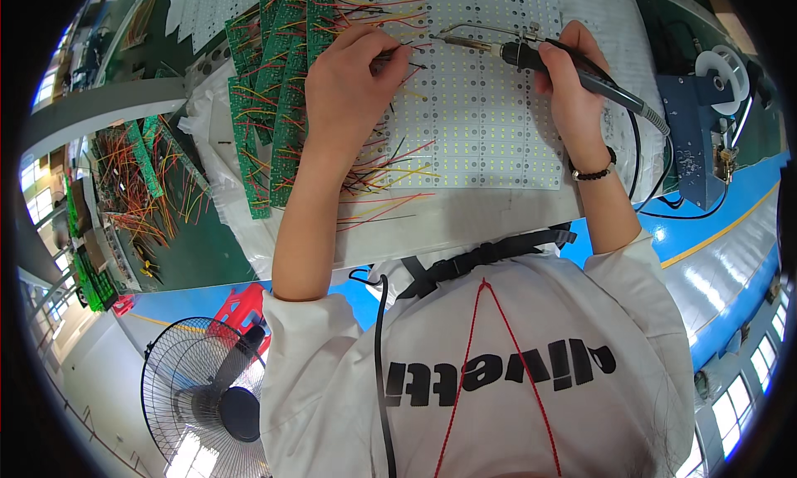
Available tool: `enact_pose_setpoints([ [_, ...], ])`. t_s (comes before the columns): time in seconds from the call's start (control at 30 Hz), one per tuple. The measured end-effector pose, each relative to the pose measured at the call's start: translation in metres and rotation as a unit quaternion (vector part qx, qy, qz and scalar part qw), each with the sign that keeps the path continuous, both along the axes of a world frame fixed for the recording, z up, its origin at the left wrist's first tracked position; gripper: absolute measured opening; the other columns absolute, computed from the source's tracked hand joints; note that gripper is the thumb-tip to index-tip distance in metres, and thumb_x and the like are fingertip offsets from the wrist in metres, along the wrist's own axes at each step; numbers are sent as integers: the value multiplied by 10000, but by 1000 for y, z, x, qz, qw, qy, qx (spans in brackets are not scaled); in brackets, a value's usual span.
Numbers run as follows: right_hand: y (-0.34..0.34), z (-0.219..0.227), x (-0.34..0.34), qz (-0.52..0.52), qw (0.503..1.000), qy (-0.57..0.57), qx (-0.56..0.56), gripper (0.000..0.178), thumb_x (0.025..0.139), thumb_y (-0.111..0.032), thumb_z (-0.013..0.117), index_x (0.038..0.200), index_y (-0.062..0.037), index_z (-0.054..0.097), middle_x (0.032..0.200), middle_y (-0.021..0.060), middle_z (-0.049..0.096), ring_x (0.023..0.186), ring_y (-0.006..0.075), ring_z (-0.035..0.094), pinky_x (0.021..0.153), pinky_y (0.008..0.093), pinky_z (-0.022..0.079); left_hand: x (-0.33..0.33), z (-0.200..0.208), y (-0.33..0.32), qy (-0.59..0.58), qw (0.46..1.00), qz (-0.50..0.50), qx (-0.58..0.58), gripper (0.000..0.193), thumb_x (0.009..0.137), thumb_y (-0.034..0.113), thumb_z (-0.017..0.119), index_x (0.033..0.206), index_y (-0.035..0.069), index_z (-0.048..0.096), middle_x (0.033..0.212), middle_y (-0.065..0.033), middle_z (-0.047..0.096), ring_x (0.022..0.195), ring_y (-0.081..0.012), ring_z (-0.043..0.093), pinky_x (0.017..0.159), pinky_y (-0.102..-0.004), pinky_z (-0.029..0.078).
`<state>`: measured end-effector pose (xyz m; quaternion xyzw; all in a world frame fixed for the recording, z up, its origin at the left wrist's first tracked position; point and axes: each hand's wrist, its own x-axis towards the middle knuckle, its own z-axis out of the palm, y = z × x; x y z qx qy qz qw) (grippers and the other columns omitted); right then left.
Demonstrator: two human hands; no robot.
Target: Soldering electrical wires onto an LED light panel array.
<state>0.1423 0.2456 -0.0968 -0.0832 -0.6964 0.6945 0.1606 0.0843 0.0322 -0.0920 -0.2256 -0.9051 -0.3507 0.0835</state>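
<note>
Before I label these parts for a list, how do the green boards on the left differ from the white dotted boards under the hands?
Color: the green boards are deep green; the white boards are pale, with rows of dots.
Layout: the green boards overlap at angles; the white boards form a broad, even layer.
Clutter: wires cross much of the green boards; most of the white boards' surface is bare of them.
Both lie on the same table.

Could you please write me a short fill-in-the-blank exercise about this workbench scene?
1. The soldering iron is in the ____ hand.
2. The circuit boards beside the left hand are ____ in colour.
3. The bracelet is mostly ____ in colour.
4. The fan is on the person's ____ side.

Missing words: right; green; black; left.
</note>
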Motion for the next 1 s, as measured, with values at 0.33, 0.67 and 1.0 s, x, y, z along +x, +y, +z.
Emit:
enact_pose_setpoints([
  [0.33,-1,1,0,-1,1000,-4,-2,233,782,-134,612,682,-67,414,560,-2,499,471,50,473,424,207,356,-2,2,-2,-26,999,-10,24,103,769,58,677,810,-26,634,836,-53,627,652,-123,604,589,-216,475],
  [0.67,1,-1,-1,13,1000,0,7,229,777,-137,612,680,-65,418,558,0,505,473,48,474,427,206,360,-1,1,-2,-15,999,-15,24,92,748,42,684,791,-22,634,819,-45,623,648,-121,602,591,-216,477],
  [1.0,1,-1,-2,9,1000,-1,22,204,761,-115,589,665,-63,417,536,-5,491,472,46,473,427,211,358,-2,0,-1,-9,999,-13,29,87,738,38,688,779,-16,634,809,-41,620,623,-116,580,578,-217,469],
])
